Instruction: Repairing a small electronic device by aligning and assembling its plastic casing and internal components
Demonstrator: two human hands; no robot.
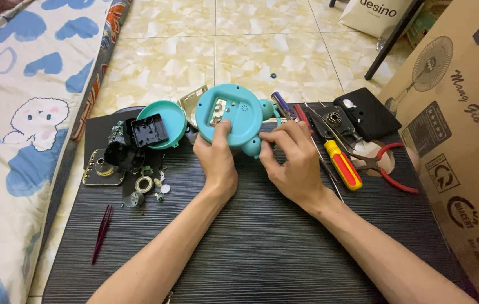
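A round teal plastic clock housing [234, 110] stands tilted on the dark wood-grain table [262, 253], its back toward me with an open hatch showing metal contacts. My left hand [215, 160] grips its lower left edge, thumb on the back. My right hand [293, 160] touches the housing's lower right, by a teal foot, fingers pinched together. Whether the pinched fingers hold a small part I cannot tell.
To the left lie a teal cover [163, 124] holding a black module, a black mechanism [122, 155], a brass plate [101, 169], small gears and dark red tweezers [102, 232]. At right lie screwdrivers [342, 164], red-handled pliers [391, 166], black parts. Cardboard box [464, 129] at right, bedding [19, 124] at left.
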